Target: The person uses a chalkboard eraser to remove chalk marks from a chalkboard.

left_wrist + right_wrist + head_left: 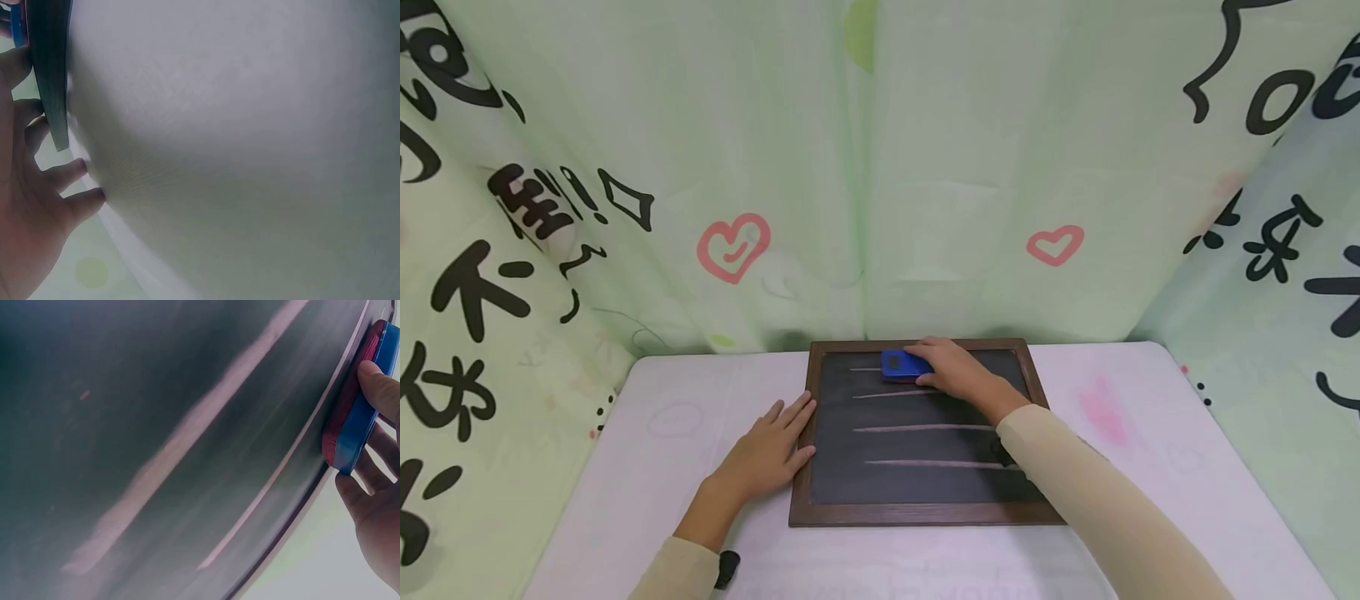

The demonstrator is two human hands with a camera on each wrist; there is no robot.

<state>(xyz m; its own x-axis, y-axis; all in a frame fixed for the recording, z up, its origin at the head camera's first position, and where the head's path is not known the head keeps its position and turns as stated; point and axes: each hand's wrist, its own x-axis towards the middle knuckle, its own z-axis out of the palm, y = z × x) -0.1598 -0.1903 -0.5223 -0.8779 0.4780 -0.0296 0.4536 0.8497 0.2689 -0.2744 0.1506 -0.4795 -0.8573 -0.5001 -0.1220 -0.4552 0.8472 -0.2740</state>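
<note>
Pinching a blue eraser (pixel 906 366) with the right hand (pixel 961 372), red underside (pixel 349 400) turned toward the chalkboard (pixel 865 485) at its far chalk line (pixel 863 369), likely for even contact; bracing the frame's (pixel 925 514) left side with the spread left hand (pixel 766 454), presumably against sliding.
</note>
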